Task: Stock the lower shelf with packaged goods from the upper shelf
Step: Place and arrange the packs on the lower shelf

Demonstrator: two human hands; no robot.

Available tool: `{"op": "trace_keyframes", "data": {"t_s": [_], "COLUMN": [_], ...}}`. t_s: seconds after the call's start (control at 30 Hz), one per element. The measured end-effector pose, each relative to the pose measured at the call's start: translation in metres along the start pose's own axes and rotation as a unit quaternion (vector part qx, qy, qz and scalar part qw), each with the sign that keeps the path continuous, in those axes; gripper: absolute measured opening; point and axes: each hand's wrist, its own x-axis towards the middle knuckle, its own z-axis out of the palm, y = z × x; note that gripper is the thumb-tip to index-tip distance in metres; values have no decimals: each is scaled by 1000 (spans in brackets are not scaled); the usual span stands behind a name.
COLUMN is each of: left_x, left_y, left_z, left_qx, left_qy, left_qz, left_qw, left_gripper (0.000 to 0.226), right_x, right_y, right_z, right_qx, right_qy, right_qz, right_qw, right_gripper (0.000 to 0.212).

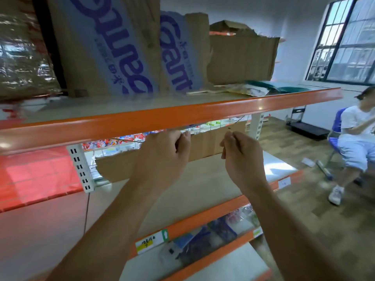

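Observation:
My left hand (162, 155) and my right hand (241, 159) are raised side by side just under the orange front rail of the upper shelf (182, 116). Both have curled fingers and I see nothing in either. On the upper shelf, flat packets lie at the right end: a pale one (249, 91) and a green one (280, 87). The lower shelf (203, 185) stretches out beneath my hands as a bare beige board, with a strip of cardboard (207, 142) standing along its back.
Tall cardboard boxes with blue print (113, 57) and a torn brown box (241, 59) stand on the upper shelf. Bagged goods (213, 236) fill the shelf below. Red crates (34, 175) sit at the left. A person (357, 138) sits on a chair at the right.

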Motion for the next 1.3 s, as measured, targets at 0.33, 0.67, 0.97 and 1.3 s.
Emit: {"op": "trace_keyframes", "data": {"t_s": [0.33, 0.67, 0.97, 1.3], "left_x": [73, 124, 153, 204], "left_y": [25, 37, 62, 80], "left_z": [30, 56, 96, 145], "left_qx": [-3, 65, 99, 197], "left_qy": [57, 59, 43, -115], "left_qz": [81, 73, 8, -132], "left_qw": [995, 994, 994, 965], "left_gripper": [48, 45, 46, 40], "right_x": [83, 136, 187, 233], "right_y": [20, 41, 77, 109], "right_z": [-6, -18, -54, -78], "right_qx": [-16, -32, -29, -60], "right_qy": [39, 67, 66, 45], "right_qz": [-70, -132, -129, -174], "right_qw": [997, 988, 989, 982], "right_gripper": [51, 38, 39, 45]}}
